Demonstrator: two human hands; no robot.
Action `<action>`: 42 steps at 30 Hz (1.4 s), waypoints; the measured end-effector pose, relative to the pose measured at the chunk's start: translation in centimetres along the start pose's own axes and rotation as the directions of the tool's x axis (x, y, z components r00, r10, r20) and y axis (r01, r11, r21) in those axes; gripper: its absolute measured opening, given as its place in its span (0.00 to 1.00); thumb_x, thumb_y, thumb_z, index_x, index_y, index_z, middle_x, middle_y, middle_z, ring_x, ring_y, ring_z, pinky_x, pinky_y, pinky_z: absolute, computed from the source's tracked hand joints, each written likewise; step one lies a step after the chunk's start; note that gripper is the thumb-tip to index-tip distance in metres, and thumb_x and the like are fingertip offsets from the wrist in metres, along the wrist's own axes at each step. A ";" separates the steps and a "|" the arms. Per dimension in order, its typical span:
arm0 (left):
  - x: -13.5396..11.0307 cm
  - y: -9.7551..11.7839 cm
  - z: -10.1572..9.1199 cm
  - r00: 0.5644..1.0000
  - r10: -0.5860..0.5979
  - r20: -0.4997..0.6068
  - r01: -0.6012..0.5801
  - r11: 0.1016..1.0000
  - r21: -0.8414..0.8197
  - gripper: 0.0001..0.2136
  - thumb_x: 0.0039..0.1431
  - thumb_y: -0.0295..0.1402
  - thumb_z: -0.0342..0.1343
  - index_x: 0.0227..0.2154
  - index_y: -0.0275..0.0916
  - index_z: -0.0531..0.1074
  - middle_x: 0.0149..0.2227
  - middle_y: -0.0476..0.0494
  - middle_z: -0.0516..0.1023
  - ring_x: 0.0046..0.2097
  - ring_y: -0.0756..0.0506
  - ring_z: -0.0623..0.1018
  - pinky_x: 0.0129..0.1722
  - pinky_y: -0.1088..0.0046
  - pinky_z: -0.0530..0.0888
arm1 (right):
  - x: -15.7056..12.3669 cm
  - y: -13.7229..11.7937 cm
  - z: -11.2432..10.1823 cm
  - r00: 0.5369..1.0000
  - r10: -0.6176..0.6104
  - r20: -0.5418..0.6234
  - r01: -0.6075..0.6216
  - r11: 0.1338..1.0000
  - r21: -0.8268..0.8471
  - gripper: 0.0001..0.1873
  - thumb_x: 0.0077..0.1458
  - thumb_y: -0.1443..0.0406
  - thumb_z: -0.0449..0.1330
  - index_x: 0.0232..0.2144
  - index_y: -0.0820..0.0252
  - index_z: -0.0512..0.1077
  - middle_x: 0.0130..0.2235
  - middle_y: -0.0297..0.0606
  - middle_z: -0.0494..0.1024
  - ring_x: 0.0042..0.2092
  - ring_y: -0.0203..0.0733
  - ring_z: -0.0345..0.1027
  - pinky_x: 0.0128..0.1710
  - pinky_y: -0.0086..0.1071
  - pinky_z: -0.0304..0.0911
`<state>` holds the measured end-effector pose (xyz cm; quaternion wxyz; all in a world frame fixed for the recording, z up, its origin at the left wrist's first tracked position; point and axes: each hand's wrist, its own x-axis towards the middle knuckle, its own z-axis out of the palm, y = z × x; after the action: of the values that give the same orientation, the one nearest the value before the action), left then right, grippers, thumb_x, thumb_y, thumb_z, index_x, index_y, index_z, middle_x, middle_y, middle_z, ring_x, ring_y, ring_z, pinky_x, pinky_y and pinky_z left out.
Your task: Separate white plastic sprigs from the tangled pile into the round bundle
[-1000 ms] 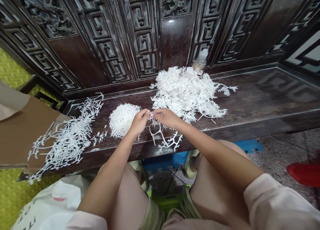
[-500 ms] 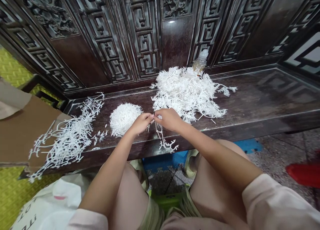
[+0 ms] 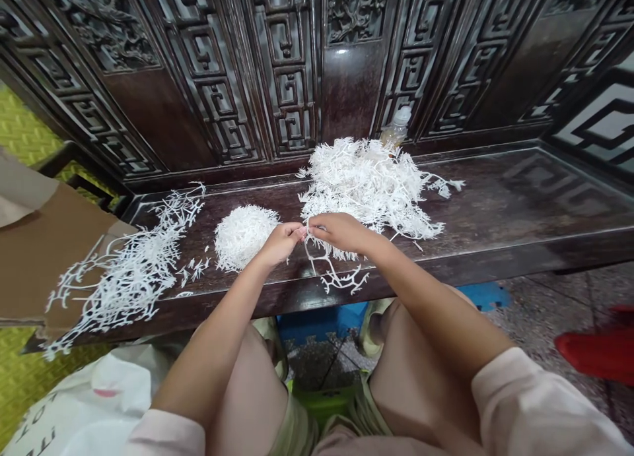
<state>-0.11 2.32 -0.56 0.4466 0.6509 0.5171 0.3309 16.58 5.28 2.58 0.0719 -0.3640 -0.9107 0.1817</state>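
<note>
My left hand [image 3: 281, 242] and my right hand [image 3: 341, 231] meet fingertip to fingertip over a dark carved wooden bench [image 3: 520, 205]. Both pinch the top of one white branched plastic sprig [image 3: 331, 271], which hangs down past the bench's front edge. Just behind my right hand lies a big loose heap of white sprigs [image 3: 369, 182]. A small round mound of short white pieces [image 3: 242, 235] sits right beside my left hand. Farther left, long stripped white stems [image 3: 129, 271] are spread along the bench.
A plastic bottle [image 3: 395, 129] stands behind the big heap against the carved back panel. A brown cardboard box [image 3: 34, 251] is at the left end, a white bag [image 3: 84, 410] by my left knee. Blue and red objects lie on the floor at the right.
The sprig held between my hands has turned and swung, with its branches now spreading to the right. My hands stay together at the same spot.
</note>
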 end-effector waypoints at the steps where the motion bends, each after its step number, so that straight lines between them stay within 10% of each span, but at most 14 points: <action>1: 0.1 0.0 0.1 1.000 0.009 -0.018 -0.009 1.000 -0.001 0.13 0.52 0.38 0.44 0.17 0.36 0.59 0.18 0.53 0.58 0.23 0.54 0.59 0.24 0.77 0.57 | 0.0 0.1 -0.1 1.000 0.001 -0.007 -0.001 1.000 -0.009 0.13 0.55 0.60 0.43 0.26 0.59 0.62 0.27 0.33 0.68 0.28 0.33 0.54 0.25 0.27 0.42; 17: -1.9 2.0 0.1 0.975 0.139 -0.176 -0.172 0.967 -0.190 0.15 0.51 0.40 0.46 0.16 0.36 0.58 0.19 0.52 0.58 0.25 0.53 0.60 0.28 0.76 0.57 | 0.2 -0.9 -1.3 0.990 -0.082 -0.118 0.107 0.970 0.220 0.16 0.54 0.58 0.44 0.25 0.61 0.65 0.23 0.31 0.63 0.26 0.31 0.52 0.26 0.26 0.42; 27: -3.4 4.6 0.2 0.971 0.158 -0.178 -0.155 0.987 0.034 0.16 0.52 0.44 0.44 0.16 0.38 0.58 0.19 0.50 0.57 0.25 0.51 0.59 0.27 0.74 0.59 | 1.7 -0.8 -0.4 0.984 -0.030 -0.175 0.068 0.974 0.217 0.11 0.49 0.64 0.46 0.19 0.62 0.62 0.21 0.31 0.62 0.25 0.31 0.53 0.25 0.26 0.45; 32: -6.6 6.7 -0.3 0.980 0.197 0.037 -0.198 0.980 0.028 0.20 0.52 0.48 0.39 0.14 0.39 0.58 0.20 0.45 0.63 0.27 0.48 0.64 0.32 0.71 0.63 | 0.6 5.9 -1.6 0.892 0.441 -0.097 -0.408 0.880 0.244 0.16 0.54 0.60 0.43 0.23 0.63 0.63 0.24 0.38 0.66 0.24 0.34 0.55 0.25 0.30 0.52; 36: -4.4 3.5 -2.6 0.966 0.019 -0.259 0.083 0.923 0.375 0.15 0.52 0.42 0.42 0.20 0.39 0.66 0.24 0.45 0.69 0.30 0.47 0.67 0.31 0.71 0.62 | -0.9 8.1 -1.8 0.918 0.389 -0.071 -0.358 0.894 0.269 0.17 0.52 0.55 0.46 0.29 0.62 0.67 0.34 0.43 0.70 0.32 0.39 0.61 0.31 0.33 0.55; 42: -0.2 -4.8 -6.0 0.787 -0.313 -0.531 0.597 0.602 0.530 0.12 0.51 0.38 0.44 0.31 0.41 0.70 0.34 0.41 0.74 0.37 0.40 0.72 0.32 0.69 0.62 | -0.6 3.0 -0.3 0.992 0.126 0.024 -0.128 0.948 0.291 0.16 0.52 0.56 0.48 0.27 0.63 0.68 0.33 0.39 0.71 0.33 0.37 0.62 0.32 0.29 0.54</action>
<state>-7.35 3.86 -2.68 0.1390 0.5304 0.8286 0.1128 18.98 6.94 1.73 0.1105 -0.4069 -0.8487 0.3194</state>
